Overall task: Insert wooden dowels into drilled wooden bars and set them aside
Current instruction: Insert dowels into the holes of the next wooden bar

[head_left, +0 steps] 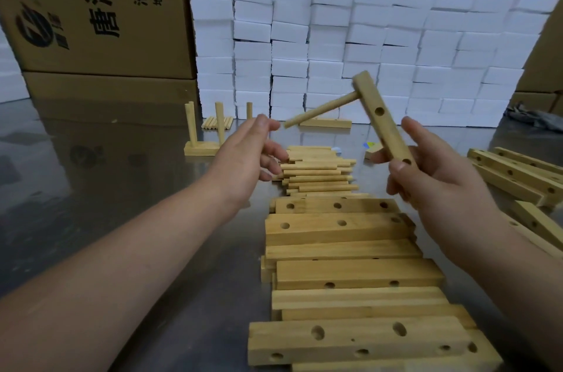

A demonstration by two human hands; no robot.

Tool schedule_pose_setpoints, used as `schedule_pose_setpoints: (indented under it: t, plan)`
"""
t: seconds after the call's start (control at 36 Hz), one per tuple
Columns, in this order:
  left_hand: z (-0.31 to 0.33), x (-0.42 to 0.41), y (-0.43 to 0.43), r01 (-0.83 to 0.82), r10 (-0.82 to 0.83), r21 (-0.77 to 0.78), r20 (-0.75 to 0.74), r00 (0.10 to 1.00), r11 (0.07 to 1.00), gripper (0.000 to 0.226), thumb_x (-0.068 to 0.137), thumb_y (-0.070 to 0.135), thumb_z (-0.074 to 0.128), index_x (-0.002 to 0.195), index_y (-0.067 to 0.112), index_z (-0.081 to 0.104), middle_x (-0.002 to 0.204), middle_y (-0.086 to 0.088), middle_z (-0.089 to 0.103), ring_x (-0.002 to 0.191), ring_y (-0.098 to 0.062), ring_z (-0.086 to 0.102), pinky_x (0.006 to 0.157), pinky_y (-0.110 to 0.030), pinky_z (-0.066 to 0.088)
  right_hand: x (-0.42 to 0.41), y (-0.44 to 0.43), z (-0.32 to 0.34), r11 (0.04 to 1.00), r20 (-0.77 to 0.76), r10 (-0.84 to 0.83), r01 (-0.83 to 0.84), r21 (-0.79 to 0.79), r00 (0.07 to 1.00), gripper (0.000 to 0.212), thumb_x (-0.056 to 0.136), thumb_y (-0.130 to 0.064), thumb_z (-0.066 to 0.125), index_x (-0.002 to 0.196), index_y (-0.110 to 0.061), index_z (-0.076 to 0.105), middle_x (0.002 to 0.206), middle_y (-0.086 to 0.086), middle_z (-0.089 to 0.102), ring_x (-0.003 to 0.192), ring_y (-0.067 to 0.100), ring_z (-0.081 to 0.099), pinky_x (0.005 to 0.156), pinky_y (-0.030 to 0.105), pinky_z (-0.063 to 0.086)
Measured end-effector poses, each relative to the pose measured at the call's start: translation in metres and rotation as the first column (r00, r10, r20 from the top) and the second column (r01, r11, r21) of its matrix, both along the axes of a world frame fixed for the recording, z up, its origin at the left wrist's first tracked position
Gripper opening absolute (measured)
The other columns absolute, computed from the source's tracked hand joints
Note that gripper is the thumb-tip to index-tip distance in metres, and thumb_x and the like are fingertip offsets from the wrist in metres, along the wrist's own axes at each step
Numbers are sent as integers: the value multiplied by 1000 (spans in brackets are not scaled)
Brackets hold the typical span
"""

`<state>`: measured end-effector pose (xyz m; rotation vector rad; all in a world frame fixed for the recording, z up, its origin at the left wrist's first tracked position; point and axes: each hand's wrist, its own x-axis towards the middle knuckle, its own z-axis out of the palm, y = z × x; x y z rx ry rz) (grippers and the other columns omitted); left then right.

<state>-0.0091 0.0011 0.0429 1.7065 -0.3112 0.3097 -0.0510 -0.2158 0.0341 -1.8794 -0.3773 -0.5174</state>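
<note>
My right hand grips the lower end of a drilled wooden bar, held tilted above the table. One dowel sticks out of the bar's top hole toward the left; two more holes in the bar show bare. My left hand hovers just left of the dowel's free end with fingers loosely bent, holding nothing. Below the hands lies a heap of loose dowels. A stack of drilled bars lies nearer me.
A finished bar with upright dowels stands at the back left beside a few loose dowels. Another bar lies behind. More bars are piled right. White foam blocks and cardboard boxes wall the steel table.
</note>
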Motion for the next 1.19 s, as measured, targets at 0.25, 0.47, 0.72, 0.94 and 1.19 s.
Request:
schedule_pose_setpoints:
  t: [0.25, 0.47, 0.72, 0.94, 1.19]
  plan:
    - [-33, 17, 14, 163, -88, 459, -181, 980, 873, 53, 96, 53, 10, 98, 50, 63, 143, 19, 38, 132, -2, 25, 107, -33, 13, 6, 2, -1, 991, -55, -112, 116, 69, 992, 31, 100, -23, 33, 122, -29, 54, 93, -22, 65, 61, 3, 60, 56, 22, 46]
    - [-39, 25, 16, 173, -66, 630, -189, 980, 757, 73, 77, 69, 3, 121, 43, 56, 150, 17, 29, 141, -12, 17, 116, -48, 5, 7, 1, -2, 978, -105, -175, 185, 99, 979, 33, 99, -24, 36, 127, -29, 51, 88, -21, 65, 54, 2, 57, 61, 31, 45]
    - [-38, 22, 12, 115, -50, 610, -122, 991, 784, 61, 84, 63, 16, 108, 32, 63, 124, 9, 55, 116, -12, 47, 104, -43, 35, 8, 4, -2, 977, -136, -156, 173, 121, 978, 29, 98, -22, 40, 125, -27, 51, 83, -21, 65, 51, 3, 55, 62, 33, 49]
    - [-39, 24, 7, 136, -113, 516, -76, 991, 845, 44, 93, 51, 19, 101, 38, 60, 121, 19, 49, 94, 8, 45, 77, -19, 35, 9, 5, -4, 973, -164, -146, 171, 154, 976, 31, 97, -21, 43, 126, -27, 51, 82, -21, 65, 49, 3, 53, 60, 31, 47]
    - [-35, 21, 4, 89, -74, 583, -50, 996, 808, 37, 98, 36, 31, 99, 25, 66, 114, 9, 55, 106, -6, 49, 76, -19, 39, 8, 6, -4, 972, -170, -154, 179, 149, 973, 29, 96, -20, 43, 123, -27, 52, 80, -23, 64, 49, 1, 52, 57, 28, 44]
